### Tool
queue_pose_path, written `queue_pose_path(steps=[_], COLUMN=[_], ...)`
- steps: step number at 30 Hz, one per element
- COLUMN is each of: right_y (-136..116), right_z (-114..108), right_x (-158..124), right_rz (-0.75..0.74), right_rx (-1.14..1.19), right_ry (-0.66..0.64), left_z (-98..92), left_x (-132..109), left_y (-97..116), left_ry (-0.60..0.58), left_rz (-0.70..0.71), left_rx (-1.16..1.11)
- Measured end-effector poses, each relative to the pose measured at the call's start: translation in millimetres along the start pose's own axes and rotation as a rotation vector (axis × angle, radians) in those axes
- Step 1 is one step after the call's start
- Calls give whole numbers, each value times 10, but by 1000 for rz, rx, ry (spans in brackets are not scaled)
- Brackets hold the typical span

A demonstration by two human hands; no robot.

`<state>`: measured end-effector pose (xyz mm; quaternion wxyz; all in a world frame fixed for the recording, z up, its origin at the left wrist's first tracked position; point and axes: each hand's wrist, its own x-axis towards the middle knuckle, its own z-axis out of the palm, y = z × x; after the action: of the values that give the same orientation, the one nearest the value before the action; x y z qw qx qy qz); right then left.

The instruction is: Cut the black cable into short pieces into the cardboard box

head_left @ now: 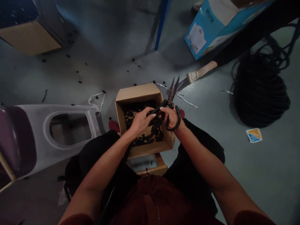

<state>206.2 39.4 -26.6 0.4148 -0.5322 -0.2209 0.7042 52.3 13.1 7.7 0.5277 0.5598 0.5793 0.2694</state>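
My right hand [171, 116] is closed with a pair of scissors [171, 98] in it. The dark blades point away from me and stand slightly apart, and one black handle loop hangs round the outer side of the hand. My left hand [141, 121] pinches a short black cord-like piece [158, 108], whose far end meets my right fingertips near the scissors' pivot. Some of the black handle between the hands is hard to tell from the piece. Below both hands, an open cardboard box [138, 92] holds many small black pieces [150, 137].
A large coil of black cord [261, 90] lies at right, near a small orange-and-blue card [254, 135]. A blue carton [206, 28] stands beyond, beside another person's foot [193, 76]. At left is a grey plastic stool [39, 125]. Black scraps dot the floor.
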Motion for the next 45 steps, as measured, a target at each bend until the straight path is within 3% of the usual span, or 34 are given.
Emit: queue_pose_path(steps=[3, 7, 13, 18, 26, 45], right_y=[-31, -6, 215, 312, 163, 145], right_z=[-27, -55, -71, -118, -30, -69], right_x=[0, -53, -195, -231, -320, -319], right_rz=[52, 18, -58, -65, -107, -76], right_rx=[37, -42, -446, -725, -951, -989], right_ry=[57, 99, -85, -216, -267, -364], left_z=[-162, -395, -576, -629, -632, -675], left_x=[47, 90, 91, 74, 55, 40], left_y=[-4, -30, -112, -115, -112, -127], left_ry=[66, 158, 224, 165, 98, 6], left_rz=[-13, -60, -61, -15, 52, 63], left_rx=[44, 3, 40, 217, 334, 474])
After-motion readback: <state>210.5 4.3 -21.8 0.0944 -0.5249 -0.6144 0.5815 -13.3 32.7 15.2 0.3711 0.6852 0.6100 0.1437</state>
